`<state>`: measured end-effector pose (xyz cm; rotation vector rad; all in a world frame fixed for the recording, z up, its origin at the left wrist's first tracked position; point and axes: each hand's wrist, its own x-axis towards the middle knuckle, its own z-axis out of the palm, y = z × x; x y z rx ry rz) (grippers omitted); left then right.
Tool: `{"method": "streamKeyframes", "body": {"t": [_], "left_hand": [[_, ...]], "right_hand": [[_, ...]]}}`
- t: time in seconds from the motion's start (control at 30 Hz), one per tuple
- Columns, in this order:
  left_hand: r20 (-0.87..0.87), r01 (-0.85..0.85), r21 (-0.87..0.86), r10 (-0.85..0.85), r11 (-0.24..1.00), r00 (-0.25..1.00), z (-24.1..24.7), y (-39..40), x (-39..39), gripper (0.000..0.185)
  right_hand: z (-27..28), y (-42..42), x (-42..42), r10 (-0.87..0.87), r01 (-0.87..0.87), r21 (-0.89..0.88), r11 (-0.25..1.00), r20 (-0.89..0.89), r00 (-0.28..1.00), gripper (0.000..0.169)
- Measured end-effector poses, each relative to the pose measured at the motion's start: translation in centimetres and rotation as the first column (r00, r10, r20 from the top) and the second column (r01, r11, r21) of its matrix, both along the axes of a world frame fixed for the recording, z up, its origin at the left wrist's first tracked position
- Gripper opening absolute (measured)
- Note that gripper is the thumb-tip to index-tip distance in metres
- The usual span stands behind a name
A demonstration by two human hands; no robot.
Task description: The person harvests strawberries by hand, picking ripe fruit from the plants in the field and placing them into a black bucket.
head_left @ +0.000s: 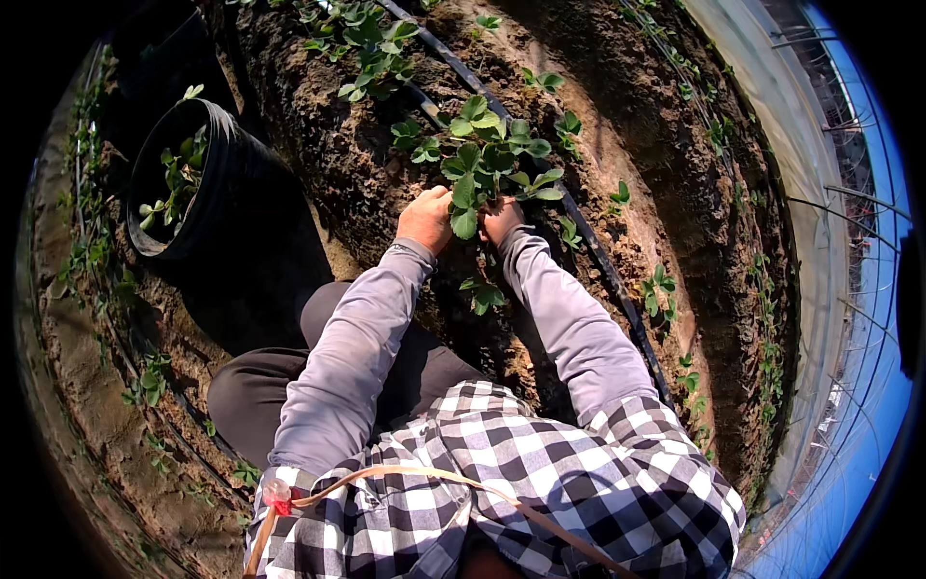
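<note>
Both my hands reach in low at the base of a leafy strawberry plant (pixel 474 163) on a raised soil bed. My left hand (pixel 427 219) is on the plant's left side, its fingers curled in, the fingertips hidden behind a leaf. On the right side, my right hand (pixel 500 219) is partly in shade under the leaves, its fingers also curled and partly covered. Whether either hand grips a stem is not visible. A smaller strawberry plant (pixel 483 295) grows just below my hands.
A black plastic bucket (pixel 217 181) with cut or pulled leaves (pixel 173 181) inside lies tilted in the furrow at left. A black drip hose (pixel 604 264) runs along the bed past my right hand. Plastic sheeting (pixel 817 217) borders the far right.
</note>
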<state>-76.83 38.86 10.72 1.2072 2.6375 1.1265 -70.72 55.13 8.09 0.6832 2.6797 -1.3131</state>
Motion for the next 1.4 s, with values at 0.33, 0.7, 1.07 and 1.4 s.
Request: {"method": "streamKeyframes", "body": {"t": [0.33,0.7,1.07,1.4], "left_hand": [[0.179,-0.463,0.048,0.449,0.885,0.875,-1.3,0.8,-0.8,0.016],[0.239,-0.582,0.004,0.565,0.813,0.79,-0.9,1.5,-0.6,0.017],[0.301,-0.683,-0.089,0.674,0.725,0.675,-2.1,1.9,-1.4,0.017],[0.32,-0.669,0.058,0.621,0.741,0.716,-1.7,2.6,-1.2,0.025]], "right_hand": [[0.1,-1.0,0.5,-0.218,0.2,-0.329,0.923,-0.018,0.976,0.019],[2.1,-1.7,0.9,-0.191,0.166,-0.248,0.954,-0.082,0.978,0.027],[-1.9,-0.9,1.1,-0.153,0.136,-0.222,0.965,-0.062,0.986,0.033],[-5.3,0.3,0.7,-0.135,0.113,-0.109,0.988,-0.222,0.966,0.029]]}}
